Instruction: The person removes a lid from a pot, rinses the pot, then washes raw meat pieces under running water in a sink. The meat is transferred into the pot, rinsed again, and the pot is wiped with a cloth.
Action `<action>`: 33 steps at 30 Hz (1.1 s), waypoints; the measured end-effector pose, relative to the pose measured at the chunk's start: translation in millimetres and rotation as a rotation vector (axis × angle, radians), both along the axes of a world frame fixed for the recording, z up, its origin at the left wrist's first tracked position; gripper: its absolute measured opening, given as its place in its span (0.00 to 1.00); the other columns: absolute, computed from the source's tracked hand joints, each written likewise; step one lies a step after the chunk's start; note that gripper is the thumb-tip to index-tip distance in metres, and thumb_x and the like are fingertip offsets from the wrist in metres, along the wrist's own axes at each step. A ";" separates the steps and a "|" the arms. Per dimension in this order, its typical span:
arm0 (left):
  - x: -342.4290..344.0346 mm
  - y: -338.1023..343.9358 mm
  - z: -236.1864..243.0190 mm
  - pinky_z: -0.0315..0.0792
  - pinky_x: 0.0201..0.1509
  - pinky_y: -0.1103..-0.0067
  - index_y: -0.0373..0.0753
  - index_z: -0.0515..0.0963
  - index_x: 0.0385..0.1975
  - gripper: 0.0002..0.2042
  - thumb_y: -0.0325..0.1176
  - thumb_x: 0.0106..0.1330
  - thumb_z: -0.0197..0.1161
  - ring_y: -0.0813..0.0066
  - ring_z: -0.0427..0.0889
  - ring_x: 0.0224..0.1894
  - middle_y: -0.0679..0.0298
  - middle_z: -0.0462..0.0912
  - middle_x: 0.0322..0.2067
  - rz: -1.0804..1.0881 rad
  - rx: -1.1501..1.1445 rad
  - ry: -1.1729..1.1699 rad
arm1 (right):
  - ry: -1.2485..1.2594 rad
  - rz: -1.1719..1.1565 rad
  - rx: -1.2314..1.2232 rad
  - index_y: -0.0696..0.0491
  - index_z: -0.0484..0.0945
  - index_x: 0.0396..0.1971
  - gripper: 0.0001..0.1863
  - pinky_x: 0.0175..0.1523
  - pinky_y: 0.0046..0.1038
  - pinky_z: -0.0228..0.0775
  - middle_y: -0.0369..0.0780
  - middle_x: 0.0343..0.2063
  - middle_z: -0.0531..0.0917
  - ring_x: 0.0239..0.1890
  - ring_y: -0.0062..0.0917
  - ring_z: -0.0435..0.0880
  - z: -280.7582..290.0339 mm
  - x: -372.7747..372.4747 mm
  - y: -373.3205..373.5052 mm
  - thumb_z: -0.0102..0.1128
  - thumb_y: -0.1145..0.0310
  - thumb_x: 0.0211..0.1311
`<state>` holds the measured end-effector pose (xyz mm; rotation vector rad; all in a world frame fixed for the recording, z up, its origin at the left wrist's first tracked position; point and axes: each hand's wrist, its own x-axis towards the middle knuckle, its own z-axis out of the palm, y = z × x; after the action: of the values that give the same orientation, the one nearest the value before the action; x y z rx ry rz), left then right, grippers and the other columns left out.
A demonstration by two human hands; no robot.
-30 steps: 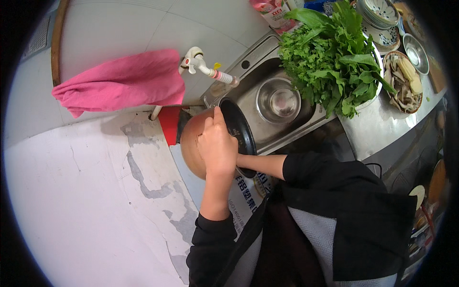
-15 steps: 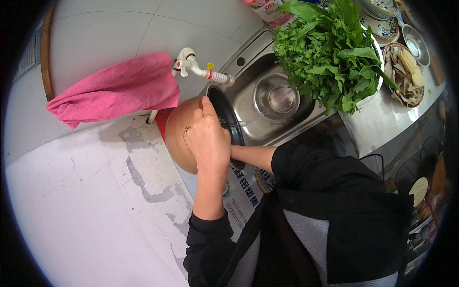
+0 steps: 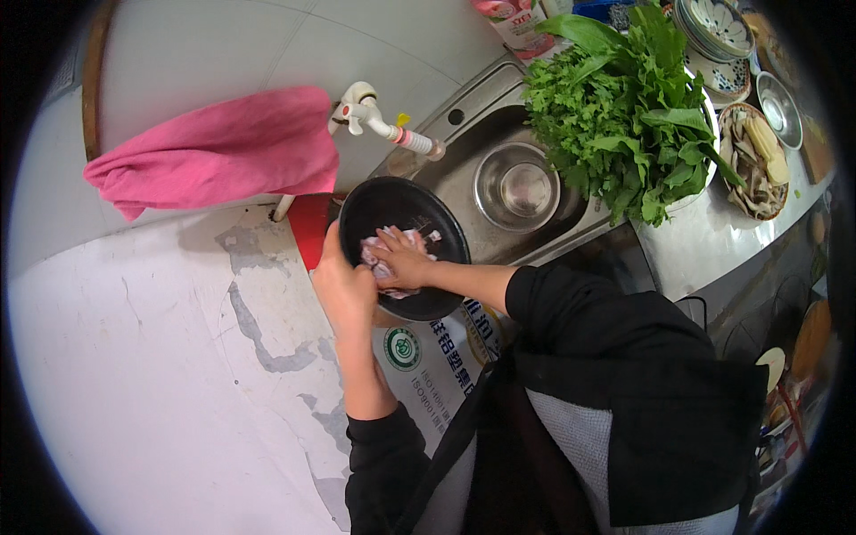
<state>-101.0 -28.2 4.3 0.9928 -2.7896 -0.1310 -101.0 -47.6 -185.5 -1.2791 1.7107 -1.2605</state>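
My left hand (image 3: 343, 281) is closed on the left side of a black-lined pot (image 3: 412, 205), held near the sink's lower-left corner. The pot's mouth faces me, showing pieces of pale pink raw meat (image 3: 374, 245) inside. My right hand (image 3: 403, 261) reaches into the pot and rests on the meat, open with fingers spread. A white tap (image 3: 383, 125) with a ribbed nozzle sticks out from the wall above the pot.
The steel sink (image 3: 493, 119) holds a steel bowl (image 3: 517, 187). Leafy greens (image 3: 629, 125) stand at its right, beside a basket of mushrooms (image 3: 753, 160), a metal bowl (image 3: 777, 111) and stacked dishes (image 3: 713, 27). A pink cloth (image 3: 214, 152) hangs left of the tap.
The pot has turned from side-on to mouth toward me, revealing the meat and my right hand inside. My left hand has moved leftward from atop the pot's side to its left edge.
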 end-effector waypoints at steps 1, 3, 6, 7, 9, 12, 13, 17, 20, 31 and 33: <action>13.4 -10.1 -1.5 0.69 0.41 0.73 0.31 0.69 0.45 0.26 0.15 0.38 0.48 0.55 0.78 0.36 0.47 0.78 0.32 0.074 0.026 0.024 | 0.039 0.082 0.078 0.40 0.53 0.60 0.46 0.58 0.56 0.35 0.45 0.62 0.47 0.63 0.47 0.41 1.8 -5.3 5.2 0.57 0.39 0.39; 39.0 -23.9 -13.2 0.70 0.40 0.76 0.29 0.67 0.47 0.28 0.14 0.38 0.47 0.62 0.79 0.35 0.48 0.78 0.32 0.211 0.136 0.094 | 0.120 0.270 0.298 0.40 0.51 0.61 0.50 0.59 0.56 0.33 0.45 0.62 0.49 0.63 0.47 0.41 7.1 -21.8 12.3 0.58 0.36 0.35; 69.1 -35.3 -41.2 0.69 0.41 0.82 0.26 0.64 0.49 0.30 0.13 0.38 0.45 0.71 0.78 0.37 0.50 0.77 0.34 0.388 0.450 0.252 | 0.206 0.408 0.358 0.42 0.68 0.52 0.35 0.57 0.56 0.39 0.45 0.55 0.64 0.61 0.42 0.54 17.7 -51.4 24.7 0.58 0.44 0.41; 77.2 -35.0 -53.0 0.69 0.41 0.83 0.25 0.63 0.50 0.30 0.13 0.38 0.45 0.72 0.77 0.37 0.51 0.77 0.35 0.366 0.539 0.356 | 0.021 0.414 0.313 0.45 0.72 0.47 0.29 0.56 0.54 0.44 0.44 0.49 0.70 0.59 0.40 0.58 16.4 -65.6 35.0 0.58 0.48 0.42; 88.8 -35.7 -70.6 0.68 0.43 0.84 0.23 0.60 0.51 0.30 0.13 0.39 0.44 0.70 0.77 0.37 0.51 0.76 0.36 0.357 0.635 0.450 | -0.377 0.340 0.182 0.49 0.77 0.40 0.22 0.54 0.48 0.52 0.41 0.40 0.78 0.55 0.39 0.64 8.5 -102.0 57.8 0.56 0.54 0.46; 95.0 -34.5 -86.8 0.68 0.43 0.83 0.23 0.61 0.51 0.30 0.13 0.39 0.45 0.70 0.77 0.37 0.53 0.76 0.36 0.248 0.653 0.519 | 0.753 -0.317 0.576 0.55 0.77 0.37 0.19 0.50 0.44 0.58 0.42 0.35 0.79 0.50 0.40 0.68 -11.3 -121.4 89.0 0.51 0.58 0.50; 97.0 -34.8 -87.8 0.68 0.44 0.83 0.26 0.62 0.51 0.30 0.13 0.40 0.45 0.70 0.77 0.39 0.53 0.76 0.38 0.352 0.520 0.269 | 0.650 -0.280 0.604 0.54 0.78 0.36 0.17 0.50 0.43 0.57 0.41 0.35 0.79 0.49 0.40 0.68 -18.0 -119.0 93.8 0.50 0.59 0.50; 99.3 -34.1 -98.2 0.68 0.44 0.82 0.31 0.64 0.52 0.30 0.13 0.41 0.45 0.71 0.77 0.37 0.55 0.77 0.37 0.257 0.471 0.356 | 0.319 -0.106 0.597 0.50 0.78 0.35 0.15 0.49 0.43 0.54 0.39 0.36 0.79 0.47 0.38 0.67 -33.0 -103.3 95.1 0.50 0.63 0.48; 111.2 -41.6 -105.3 0.70 0.39 0.80 0.33 0.64 0.52 0.30 0.14 0.41 0.47 0.70 0.78 0.34 0.56 0.77 0.35 0.179 0.463 0.507 | 0.181 -0.005 0.506 0.49 0.76 0.38 0.16 0.50 0.43 0.52 0.41 0.37 0.79 0.47 0.39 0.67 -25.5 -101.9 89.3 0.51 0.66 0.45; 156.0 -15.1 -168.4 0.45 0.07 0.90 0.39 0.64 0.18 0.07 0.24 0.48 0.57 0.82 0.56 0.08 0.67 0.65 0.15 1.129 1.908 0.341 | 0.645 0.232 0.515 0.51 0.76 0.37 0.16 0.47 0.37 0.54 0.42 0.35 0.78 0.46 0.37 0.69 63.8 -135.9 53.9 0.54 0.64 0.45; 162.6 5.0 -173.9 0.45 0.07 0.90 0.39 0.64 0.17 0.08 0.22 0.46 0.57 0.83 0.56 0.08 0.66 0.65 0.14 1.168 1.908 0.409 | 0.589 0.303 0.524 0.50 0.78 0.35 0.15 0.51 0.40 0.53 0.42 0.38 0.78 0.50 0.39 0.67 72.9 -148.2 58.6 0.54 0.63 0.46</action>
<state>61.5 -23.2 -169.6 2.0595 -0.6156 -2.4084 -249.2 11.1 -112.6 -1.5779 1.9560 -0.2256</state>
